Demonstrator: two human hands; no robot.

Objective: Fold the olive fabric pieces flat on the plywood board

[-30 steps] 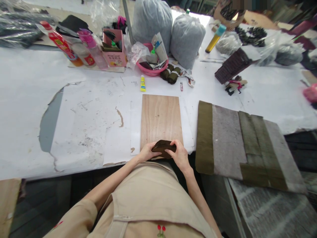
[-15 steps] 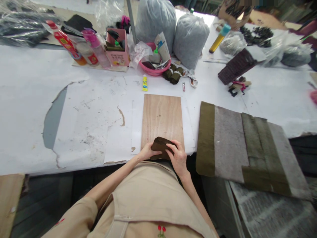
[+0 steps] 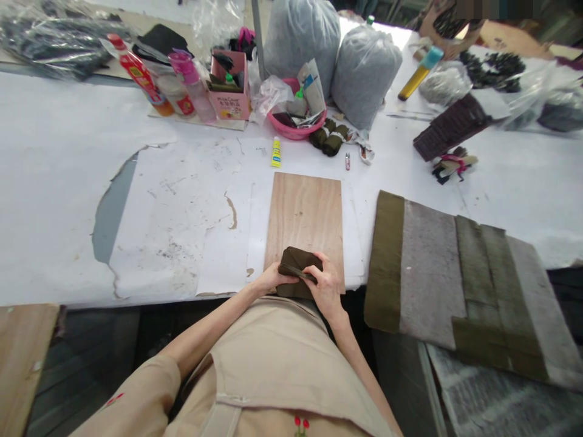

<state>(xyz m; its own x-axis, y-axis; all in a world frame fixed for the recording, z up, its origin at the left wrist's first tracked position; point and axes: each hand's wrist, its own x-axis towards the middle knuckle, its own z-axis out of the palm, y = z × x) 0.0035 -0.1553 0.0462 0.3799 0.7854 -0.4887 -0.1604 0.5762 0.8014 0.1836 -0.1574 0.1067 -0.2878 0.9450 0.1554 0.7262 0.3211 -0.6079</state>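
Between my hands is a folded piece of dark olive-brown fabric (image 3: pixel 298 257), held over the near end of a wooden board (image 3: pixel 306 209). My left hand (image 3: pixel 272 279) grips its left edge, thumb on the near side. With thumb and fingers, my right hand (image 3: pixel 326 284) pinches the fabric along a raised fold at its right. The fabric's underside and some fingertips are hidden. The board lies on the white-covered table (image 3: pixel 218 255), close to its front edge.
Right of the board lies a stack of olive and grey fabric panels (image 3: pixel 428 273). Beyond it are a yellow glue tube (image 3: pixel 276 152), small snips (image 3: pixel 347 161), a pink basket (image 3: pixel 296 130) and stuffed bags (image 3: pixel 367 73). Bottles (image 3: pixel 141 76) stand at back left. Another person's arm (image 3: pixel 432 30) shows far right.
The fabric has been turned and partly opened, so a fold edge now faces me. My right fingers have shifted to pinch that fold. The whole view has moved slightly left.
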